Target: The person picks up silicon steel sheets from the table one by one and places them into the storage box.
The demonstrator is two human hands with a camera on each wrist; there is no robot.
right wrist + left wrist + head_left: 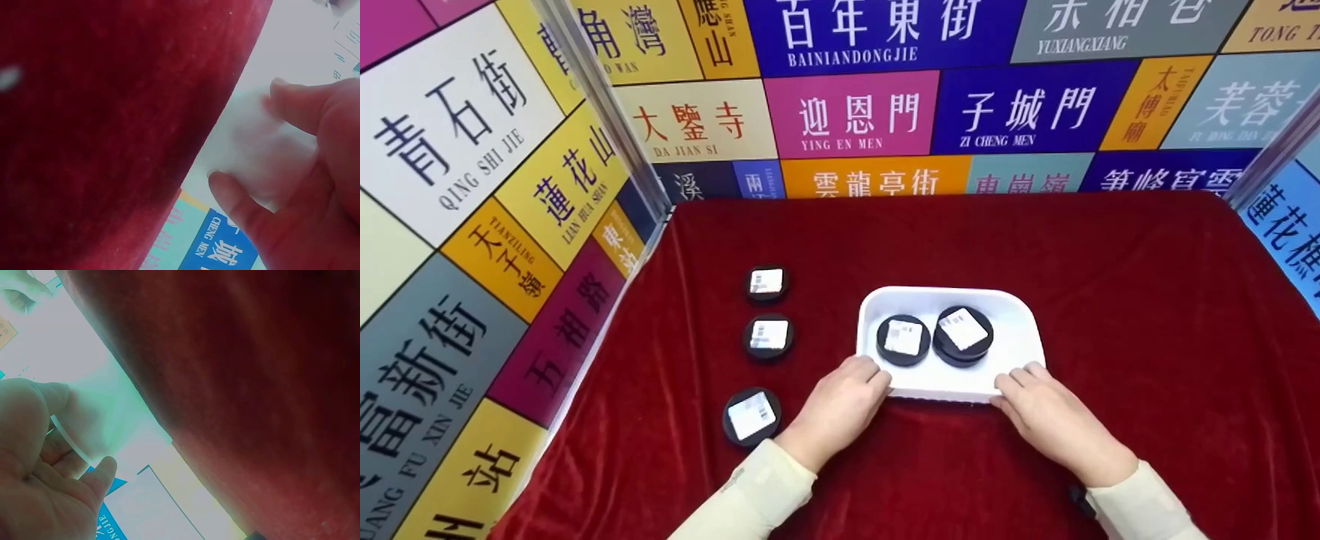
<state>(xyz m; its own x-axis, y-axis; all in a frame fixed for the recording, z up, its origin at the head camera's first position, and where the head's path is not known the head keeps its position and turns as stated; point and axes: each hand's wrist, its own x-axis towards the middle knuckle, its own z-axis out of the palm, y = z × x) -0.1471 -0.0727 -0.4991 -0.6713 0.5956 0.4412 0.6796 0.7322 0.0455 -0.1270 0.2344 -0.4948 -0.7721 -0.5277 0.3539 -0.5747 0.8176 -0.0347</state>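
A white plastic tray with rounded corners rests on the red cloth in the head view. My left hand grips its near left corner. At the near right corner, my right hand holds the rim. Both wrist views show the thumb against the outer wall and fingers around the rim. Inside the tray lies a black disc with a white label. Beside it, another labelled black disc sits on top of a mostly hidden one.
Three more labelled black discs form a column left of the tray: a far one, a middle one and a near one by my left forearm. Red cloth covers the table. Printed panels stand behind and at the sides.
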